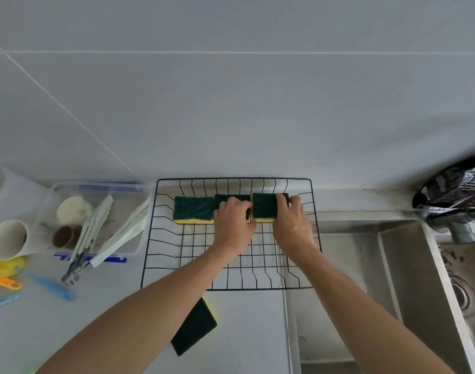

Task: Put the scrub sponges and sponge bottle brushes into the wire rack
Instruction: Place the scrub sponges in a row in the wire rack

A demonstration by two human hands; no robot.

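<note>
A black wire rack point(160, 238) sits on the white counter against the wall. Three green-and-yellow scrub sponges stand in a row along its back: a left sponge point(193, 210), a middle sponge point(231, 198) and a right sponge point(264, 207). My left hand point(233, 222) rests over the middle sponge, fingers curled on it. My right hand point(293, 225) grips the right sponge by its right end. A fourth scrub sponge point(194, 326) lies on the counter in front of the rack, partly under my left forearm. Blue and orange brush handles point(55, 288) lie at the far left.
A clear plastic box point(139, 190) with white tongs and small cups stands left of the rack. A paper cup point(8, 238) lies on its side further left. A steel sink point(393, 265) with a faucet point(457, 225) is on the right.
</note>
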